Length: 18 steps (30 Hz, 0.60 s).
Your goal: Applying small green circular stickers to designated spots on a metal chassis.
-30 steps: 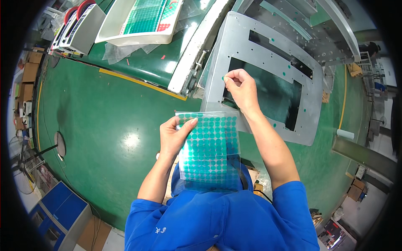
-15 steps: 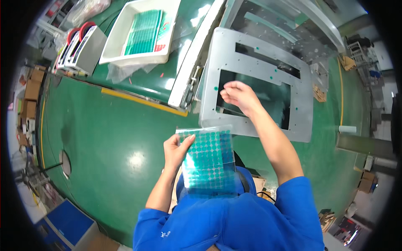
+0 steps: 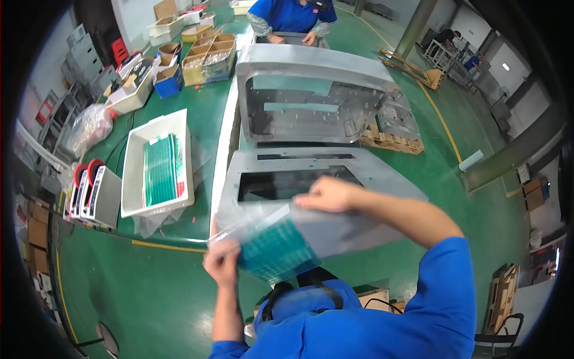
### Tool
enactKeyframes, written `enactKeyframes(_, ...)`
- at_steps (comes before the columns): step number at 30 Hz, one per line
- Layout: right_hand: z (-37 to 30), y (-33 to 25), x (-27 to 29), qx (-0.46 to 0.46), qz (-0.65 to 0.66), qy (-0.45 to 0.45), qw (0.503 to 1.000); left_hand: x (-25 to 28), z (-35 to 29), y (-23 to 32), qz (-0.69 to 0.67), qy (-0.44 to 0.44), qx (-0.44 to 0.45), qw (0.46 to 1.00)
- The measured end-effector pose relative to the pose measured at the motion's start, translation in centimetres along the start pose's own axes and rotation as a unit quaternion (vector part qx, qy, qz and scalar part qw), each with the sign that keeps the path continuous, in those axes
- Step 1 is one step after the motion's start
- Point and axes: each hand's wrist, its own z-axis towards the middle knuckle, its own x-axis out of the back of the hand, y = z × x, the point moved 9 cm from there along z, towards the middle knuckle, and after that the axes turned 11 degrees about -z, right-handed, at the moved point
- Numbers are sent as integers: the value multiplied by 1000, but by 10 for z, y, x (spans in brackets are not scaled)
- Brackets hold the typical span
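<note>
A sheet of green round stickers on clear backing [image 3: 278, 248] is tilted in front of me, smeared by motion. My left hand [image 3: 222, 262] grips its left edge between thumb and fingers. My right hand [image 3: 329, 194] is closed in a pinch at the sheet's upper right corner, at its clear border. Just beyond the sheet lies a grey metal panel [image 3: 382, 176] with rectangular cutouts and small green dots, partly hidden by my right forearm and the sheet.
Behind the panel stands a grey metal housing [image 3: 311, 60], with a co-worker in blue [image 3: 287, 18] at its far side. On the green table at left are a white bin [image 3: 188, 149] holding more green sheets, white boxy devices [image 3: 104, 194] with red rings, and divided boxes [image 3: 209, 63].
The view has tilted up and shows more of the far area. My right hand has come from over the panel to the sheet's corner, and the sheet has tilted.
</note>
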Motion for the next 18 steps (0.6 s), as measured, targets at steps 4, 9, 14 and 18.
enactKeyframes(4,1,40,132,57,61,168,982,-74,145,-17,-21,-7,144,989)
enactKeyframes(9,-148,224,187,-17,354,724,591,-80,258,-54,-27,-27,132,991)
enactKeyframes(14,6,395,-35,-141,713,510,460,-89,275,-113,-141,84,100,981)
enactKeyframes(18,84,368,-63,8,799,507,322,-4,210,-180,-98,278,72,953)
